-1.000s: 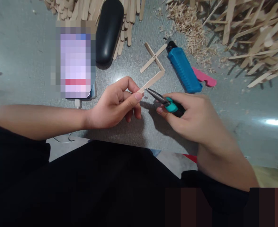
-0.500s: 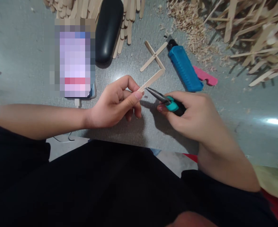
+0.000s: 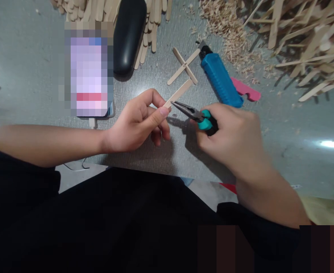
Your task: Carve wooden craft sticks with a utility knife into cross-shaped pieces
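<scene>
Between thumb and fingers, my left hand (image 3: 144, 119) pinches a flat wooden craft stick (image 3: 181, 91) that slants up to the right. My right hand (image 3: 232, 134) is closed around the black and teal handles of needle-nose pliers (image 3: 188, 110). The tips of the pliers are at the stick's lower edge, close to my left thumb; I cannot tell whether they grip it. Just beyond the stick's far end, two craft sticks form a cross (image 3: 185, 65) lying on the table.
A blue utility knife (image 3: 222, 79) lies beside a pink piece (image 3: 246, 90). Wood shavings (image 3: 226, 30) and a heap of loose sticks (image 3: 306, 49) spread at upper right. A black case (image 3: 129, 38), stacked sticks (image 3: 152, 34) and a blurred phone (image 3: 88, 76) are at upper left.
The pliers have opened out to show more of their jaws, and my right hand has shifted slightly. My left hand keeps the stick nearly in place; its far end sits slightly further left.
</scene>
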The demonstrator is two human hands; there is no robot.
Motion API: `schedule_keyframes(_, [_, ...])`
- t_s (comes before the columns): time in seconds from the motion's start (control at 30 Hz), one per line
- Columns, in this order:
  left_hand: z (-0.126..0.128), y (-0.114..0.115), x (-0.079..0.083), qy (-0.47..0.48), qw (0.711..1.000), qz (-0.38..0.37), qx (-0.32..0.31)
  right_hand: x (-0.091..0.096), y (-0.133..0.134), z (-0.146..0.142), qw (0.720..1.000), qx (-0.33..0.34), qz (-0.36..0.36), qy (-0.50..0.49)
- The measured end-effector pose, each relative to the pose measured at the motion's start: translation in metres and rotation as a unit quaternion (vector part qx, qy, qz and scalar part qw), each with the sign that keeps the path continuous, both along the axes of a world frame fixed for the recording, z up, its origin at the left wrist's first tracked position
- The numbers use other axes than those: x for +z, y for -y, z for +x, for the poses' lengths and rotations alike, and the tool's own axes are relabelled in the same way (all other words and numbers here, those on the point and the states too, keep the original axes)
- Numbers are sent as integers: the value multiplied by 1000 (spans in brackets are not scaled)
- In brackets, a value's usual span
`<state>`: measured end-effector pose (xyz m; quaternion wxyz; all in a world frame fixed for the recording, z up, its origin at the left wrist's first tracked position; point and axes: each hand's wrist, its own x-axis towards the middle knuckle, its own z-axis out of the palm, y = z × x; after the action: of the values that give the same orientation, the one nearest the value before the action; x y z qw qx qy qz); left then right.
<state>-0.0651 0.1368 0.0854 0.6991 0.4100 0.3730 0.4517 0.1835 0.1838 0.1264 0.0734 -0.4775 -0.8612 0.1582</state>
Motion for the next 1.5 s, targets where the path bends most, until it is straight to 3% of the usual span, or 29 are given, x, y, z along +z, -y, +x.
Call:
schedule_keyframes(0.23, [-2, 1, -4, 16, 999, 13, -26, -8, 2, -1, 998, 6, 49, -46])
schedule_keyframes(0.4, [-2, 0, -8, 16, 999, 28, -19, 7, -2, -6, 995, 5, -85, -45])
schedule_keyframes(0.57, [2, -1, -7, -10, 999, 35, 30, 15, -5, -9, 971, -34, -235, -40])
schedule_keyframes(0.8, [5, 1, -7, -21, 998, 40, 52, 20, -6, -7, 931, -22, -361, -45])
schedule_keyframes(0.93, [5, 2, -5, -29, 997, 43, 65, 21, -9, -6, 916, -13, -392, -86])
schedule_keyframes(1.0, [4, 2, -3, -27, 997, 44, 50, 22, -13, -4, 891, -8, -439, -118])
schedule_keyframes(1.13, [1, -2, 0, -31, 998, 31, 54, 27, -19, 0, 786, 32, -596, -160])
schedule_keyframes(1.17, [0, -3, 0, -32, 997, 28, 57, 28, -19, 0, 779, 42, -605, -161])
schedule_keyframes(1.2, [0, -3, 0, -32, 997, 26, 57, 28, -19, 0, 791, 45, -590, -157])
schedule_keyframes(1.23, [-1, -3, -1, -33, 998, 26, 56, 28, -17, -1, 820, 36, -552, -148])
schedule_keyframes(1.3, [-1, -3, -1, -38, 997, 27, 56, 27, -12, -3, 895, -2, -430, -119])
schedule_keyframes(1.37, [-1, -2, -1, -46, 997, 28, 61, 23, -8, -6, 945, -31, -316, -79])
schedule_keyframes(1.5, [1, -1, 0, -55, 995, 28, 74, 16, -6, -7, 972, -33, -228, -53])
